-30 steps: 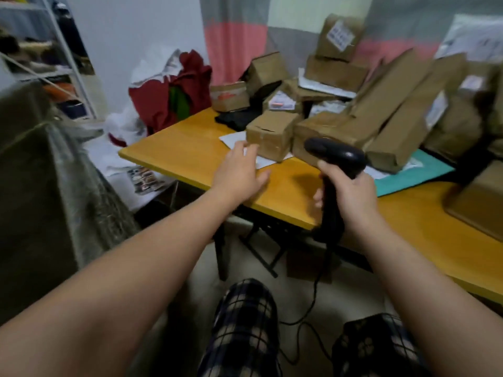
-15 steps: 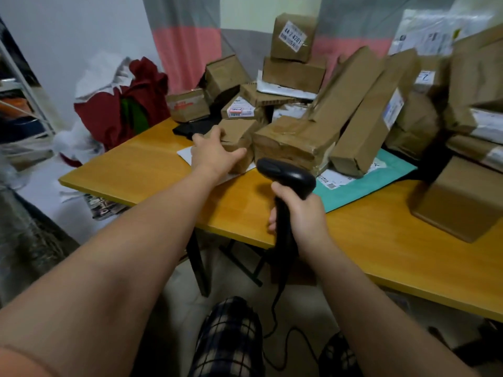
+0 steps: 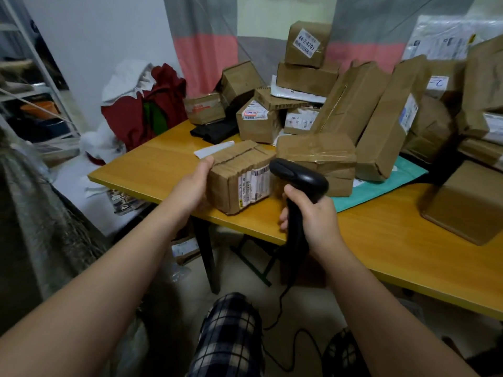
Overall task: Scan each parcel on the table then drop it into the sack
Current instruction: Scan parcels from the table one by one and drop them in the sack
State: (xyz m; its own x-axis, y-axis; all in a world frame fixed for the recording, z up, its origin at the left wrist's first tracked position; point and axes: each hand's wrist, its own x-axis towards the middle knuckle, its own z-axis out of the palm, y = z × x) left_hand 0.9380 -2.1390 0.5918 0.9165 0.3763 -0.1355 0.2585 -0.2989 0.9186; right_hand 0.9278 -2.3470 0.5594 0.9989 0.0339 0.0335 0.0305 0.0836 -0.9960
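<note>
Parcel is sitting at the near edge of the table, a small corrugated box with its label facing the person; whether it is resting or just lifted I cannot tell. The left hand is gripping its left end, thumb on top, fingers hidden behind. The right hand is clenching round the handle of the scanner, whose head is hovering just beside the label, apparently aiming at the barcode. Being managed one-handed, the box is probably light; its cardboard is looking stiff but ribbed and slightly crushed on top, so squeezing the ends rather than the seam seems safer. To the left the sack, grey woven cloth, is standing below table level. Further back a pile of taped boxes is leaning together, likely shifting if neighbours go.
</note>
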